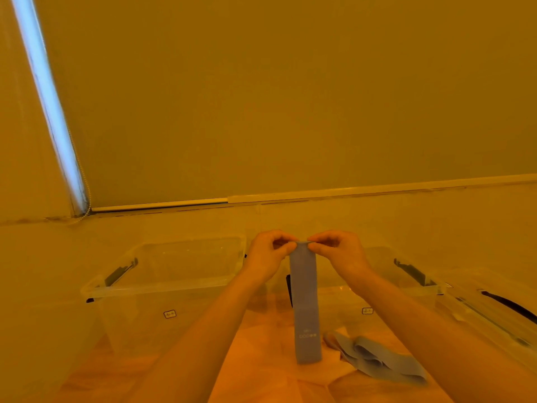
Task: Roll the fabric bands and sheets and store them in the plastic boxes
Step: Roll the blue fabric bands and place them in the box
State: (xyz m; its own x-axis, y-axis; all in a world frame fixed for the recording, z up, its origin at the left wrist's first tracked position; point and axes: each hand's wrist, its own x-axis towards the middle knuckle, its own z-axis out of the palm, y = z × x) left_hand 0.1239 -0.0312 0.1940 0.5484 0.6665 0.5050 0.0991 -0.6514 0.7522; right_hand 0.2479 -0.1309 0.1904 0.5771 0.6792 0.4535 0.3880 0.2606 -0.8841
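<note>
Two hands meet at the middle of the head view, and between them we hold one blue fabric band (305, 303) by its top edge. Our left hand (268, 257) pinches the left corner of that edge with curled fingers and thumb; our right hand (338, 253) pinches the right corner the same way, the fingertips of both nearly touching above the strip. From that grip the band hangs straight down, its long axis vertical, a small printed mark near its lower end, and the free end falls below and between our wrists. Both hands sit equally close to the top edge, so we judge that the roll would start there, turning the edge over and working down the hanging length.

Below our right forearm a second blue band (377, 359) lies crumpled and loose on a pale sheet (261, 344). Beyond and below our left hand stands an open clear plastic box (162, 289), with nothing visible in it. Another clear plastic box (406, 274) stands behind our right hand, and a lid (494, 312) leans off to its right. We judge the left box slightly easier to reach, though either seems within range.
</note>
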